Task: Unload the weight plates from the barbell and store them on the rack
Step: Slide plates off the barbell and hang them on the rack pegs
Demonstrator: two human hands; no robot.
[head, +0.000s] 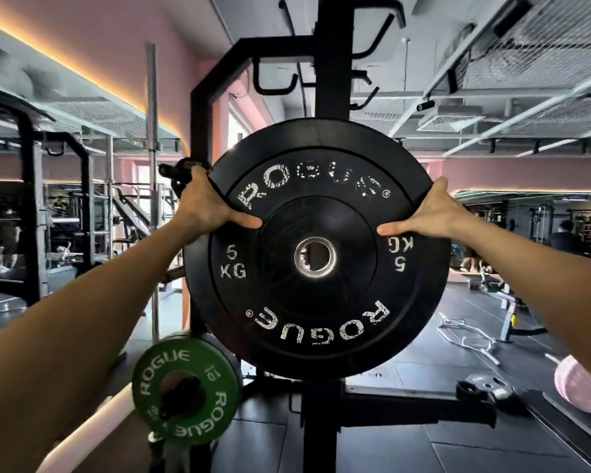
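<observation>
Low on the left I see a small green ROGUE-lettered plate (185, 390) already hanging on a lower peg of the black steel storage rack (321, 421), with what looks like more dark plates behind it. I judge that as stored work.

My left hand (207, 208) grips the upper left rim of the large black rubber 5 KG bumper plate (318, 247), thumb laid across its face and fingers wrapped behind the edge. The plate is upright, facing me, held up at the rack's upright. Behind it sits another black plate of similar size, offset to the lower left, apparently already racked. Through the steel-ringed centre hole I see no peg, so I cannot tell whether the plate is seated; I judge it is not yet.

My right hand (430, 213) clamps the upper right rim the same way.

Far right on the floor lies a pink plate (580, 387), with a black collar clamp (471, 387) just beside it. That one probably remains to be stored.
</observation>
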